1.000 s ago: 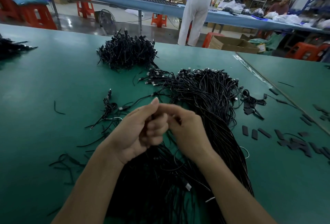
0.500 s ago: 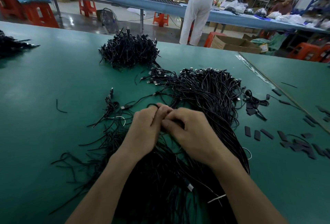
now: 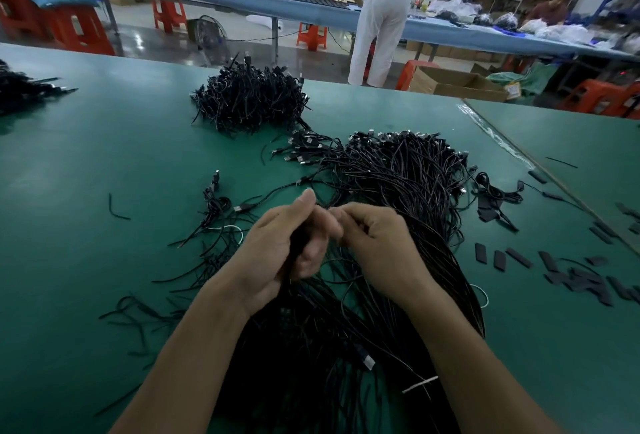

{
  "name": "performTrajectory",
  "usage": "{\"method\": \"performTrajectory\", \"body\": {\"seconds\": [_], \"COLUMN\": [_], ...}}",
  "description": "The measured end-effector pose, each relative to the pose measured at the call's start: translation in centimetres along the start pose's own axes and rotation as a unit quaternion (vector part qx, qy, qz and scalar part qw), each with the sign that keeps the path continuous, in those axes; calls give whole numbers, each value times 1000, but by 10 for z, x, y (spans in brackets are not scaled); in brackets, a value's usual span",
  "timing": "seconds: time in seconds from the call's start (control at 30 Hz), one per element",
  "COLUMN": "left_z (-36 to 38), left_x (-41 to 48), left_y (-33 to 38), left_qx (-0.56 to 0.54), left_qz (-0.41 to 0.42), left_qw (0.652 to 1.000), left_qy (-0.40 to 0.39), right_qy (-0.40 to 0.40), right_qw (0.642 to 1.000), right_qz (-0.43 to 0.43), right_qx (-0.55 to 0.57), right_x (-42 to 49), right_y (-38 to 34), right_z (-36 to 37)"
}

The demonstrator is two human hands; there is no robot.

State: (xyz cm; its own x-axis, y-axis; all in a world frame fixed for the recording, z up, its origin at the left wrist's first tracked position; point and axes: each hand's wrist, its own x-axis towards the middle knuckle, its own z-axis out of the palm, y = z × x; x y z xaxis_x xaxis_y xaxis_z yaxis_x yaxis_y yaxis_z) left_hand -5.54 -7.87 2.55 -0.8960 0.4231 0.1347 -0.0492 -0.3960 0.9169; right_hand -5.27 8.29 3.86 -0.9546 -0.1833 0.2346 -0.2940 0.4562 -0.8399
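Two hands meet over the near part of a green table (image 3: 104,142), just above a broad spread of black USB cables (image 3: 408,184) that fans from the person's lap edge out toward the far right. The left hand (image 3: 284,246) is closed round a bundle of black cables (image 3: 298,238), which runs up through the palm with the fingers curled over it and the thumb standing upright. The right hand (image 3: 377,246) sits touching it, fingers curled, its thumb and forefinger pinching at the top end of that bundle; the exact strand is hidden between the fingers. The bundle's lower end drops into the spread beneath the wrists. A white tie (image 3: 419,384) lies on the cables near the right forearm. Left of the hands is a small loose cluster of cables (image 3: 214,205), and farther back a tangled heap of cables (image 3: 249,101). Short flat black strips (image 3: 498,260) are scattered on the table to the right, well apart from the hands. Beyond the table a person in white trousers (image 3: 381,18) stands at a long blue bench (image 3: 311,11), with a cardboard box (image 3: 453,83) on the floor nearby.
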Motion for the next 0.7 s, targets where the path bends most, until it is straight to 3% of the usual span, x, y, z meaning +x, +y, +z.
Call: {"method": "performTrajectory", "body": {"seconds": [0.13,0.23,0.33,0.43,0.5,0.53,0.6,0.7], "left_z": [0,1,3,-1,-1,0,3,2], "left_x": [3,7,8,8,7,6,4,0], "left_y": [-1,-6,-13,-20,-18,-16,-11,-3], "left_qx": [-126,-134,19,314,405,397,292,228], "left_qz": [50,91,128,170,151,121,25,-48], "left_qw": [990,985,983,919,889,898,950,972], "left_qy": [30,59,130,168,153,145,110,41], "right_qy": [-71,-111,-127,-93,-50,-27,12,39], "right_qw": [995,985,978,981,985,987,991,996], "right_qz": [-18,-25,-30,-56,-73,-78,-82,-76], "right_qx": [-69,-127,-162,-163,-145,-136,-106,0], "right_x": [-7,-8,-9,-9,-7,-5,-2,0], "right_y": [-1,0,0,-4,-7,-8,-10,-11], "right_z": [7,5,3,-1,-7,-10,-15,-14]}}
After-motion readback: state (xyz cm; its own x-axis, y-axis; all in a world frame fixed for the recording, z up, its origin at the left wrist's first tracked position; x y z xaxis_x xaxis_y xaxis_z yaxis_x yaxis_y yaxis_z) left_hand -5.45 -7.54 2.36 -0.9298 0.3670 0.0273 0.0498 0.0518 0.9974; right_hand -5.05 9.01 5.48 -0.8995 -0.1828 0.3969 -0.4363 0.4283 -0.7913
